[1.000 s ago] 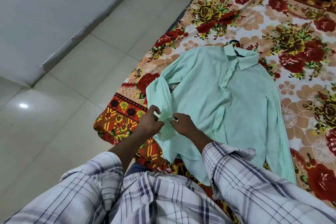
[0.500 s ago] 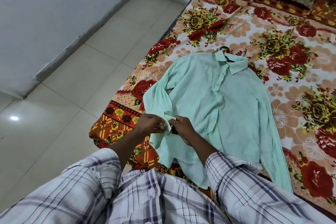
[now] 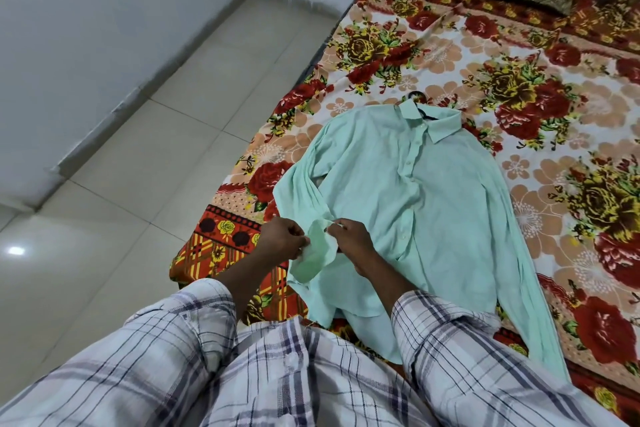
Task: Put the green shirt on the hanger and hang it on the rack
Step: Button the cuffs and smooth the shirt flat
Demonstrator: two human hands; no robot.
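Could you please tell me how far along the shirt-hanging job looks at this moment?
Done: the hanger already sits inside the green shirt, its hook poking out at the collar. In hand: the left hand and right hand both pinch the sleeve cuff. Left: lifting it off the bed; no rack is in view.

A single wide-angle view from the wearer's head looks forward and steeply down. The plaid-sleeved forearms fill the near bottom edge, close to the lens. Beyond them, centre and right, spreads the red and yellow floral bedspread; the pale glossy tiled floor runs along the left toward the far grey wall. No second view overlaps it.
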